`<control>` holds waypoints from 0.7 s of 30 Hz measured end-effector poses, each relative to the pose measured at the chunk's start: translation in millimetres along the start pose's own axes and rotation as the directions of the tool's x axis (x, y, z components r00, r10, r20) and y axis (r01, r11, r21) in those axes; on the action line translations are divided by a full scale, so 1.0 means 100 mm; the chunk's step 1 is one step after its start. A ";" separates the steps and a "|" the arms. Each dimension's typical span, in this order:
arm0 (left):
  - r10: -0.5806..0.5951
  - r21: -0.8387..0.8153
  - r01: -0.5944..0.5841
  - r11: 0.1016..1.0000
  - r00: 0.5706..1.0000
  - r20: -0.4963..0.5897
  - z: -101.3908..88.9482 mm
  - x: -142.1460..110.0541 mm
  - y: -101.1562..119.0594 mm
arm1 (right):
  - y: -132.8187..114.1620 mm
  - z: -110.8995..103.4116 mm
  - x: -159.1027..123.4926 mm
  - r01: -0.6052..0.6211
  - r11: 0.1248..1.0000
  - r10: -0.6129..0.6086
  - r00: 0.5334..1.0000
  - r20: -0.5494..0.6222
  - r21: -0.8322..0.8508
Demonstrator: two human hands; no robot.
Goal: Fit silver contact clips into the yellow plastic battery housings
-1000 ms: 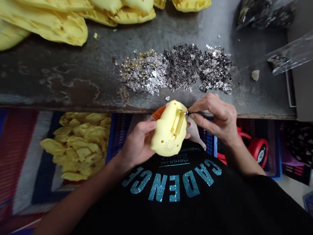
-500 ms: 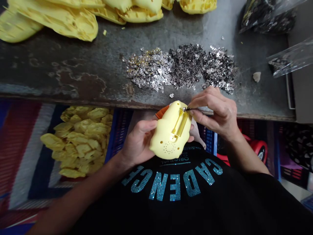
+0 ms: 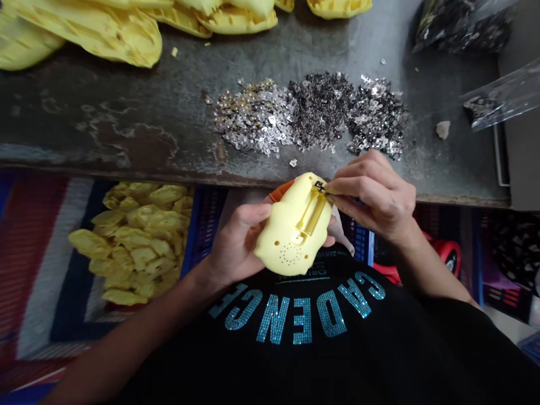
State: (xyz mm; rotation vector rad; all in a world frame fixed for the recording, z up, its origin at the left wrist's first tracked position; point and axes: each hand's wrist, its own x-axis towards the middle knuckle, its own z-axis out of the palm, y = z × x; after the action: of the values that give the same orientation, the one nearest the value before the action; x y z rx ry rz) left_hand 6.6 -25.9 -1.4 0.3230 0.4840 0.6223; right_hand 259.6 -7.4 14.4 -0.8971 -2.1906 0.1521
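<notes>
My left hand (image 3: 241, 239) is closed around a yellow plastic toy shell (image 3: 284, 230), its outer side turned up. The shell has a long battery slot, a ring of small speaker holes and several screw holes. At the upper end of the slot sits a small dark metal battery contact (image 3: 319, 186). My right hand (image 3: 373, 194) pinches this contact between thumb and forefinger, against the shell. An orange piece (image 3: 281, 191) shows behind the shell's upper left edge. Past my hands, on the bench, lie three heaps of contacts: silvery (image 3: 255, 118), dark (image 3: 319, 109) and mixed (image 3: 377, 115).
More yellow shells (image 3: 97, 31) lie along the bench's far left. A blue crate (image 3: 200, 225) stands below, beside a pile of yellow shells (image 3: 139, 236). Clear bags of dark parts (image 3: 464, 28) rest at the far right. The metal bench (image 3: 50, 112) has a front edge before me.
The contact has turned and now lies at the slot's upper end, its dark face showing. My right hand has shifted slightly right; the shell stays in my left hand.
</notes>
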 end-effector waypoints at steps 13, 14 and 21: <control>0.030 0.029 -0.034 0.999 0.990 0.137 0.00 -0.03 0.04 | -0.09 -0.02 -0.06 0.050 0.997 -0.049 0.999 0.006 -0.065; 0.029 0.036 -0.034 0.999 0.989 0.142 0.01 -0.03 0.05 | -0.10 -0.02 -0.07 0.038 0.997 -0.037 0.999 0.005 -0.061; 0.006 0.057 -0.020 0.998 0.971 0.240 -0.03 -0.05 0.04 | -0.14 -0.03 -0.09 -0.001 1.000 0.001 1.000 0.004 -0.020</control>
State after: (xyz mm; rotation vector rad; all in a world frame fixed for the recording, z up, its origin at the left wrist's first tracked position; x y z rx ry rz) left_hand -0.8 -25.6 -0.8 0.4521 0.2683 0.5737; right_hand 257.6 -24.2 16.4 -0.9094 -2.1987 0.1325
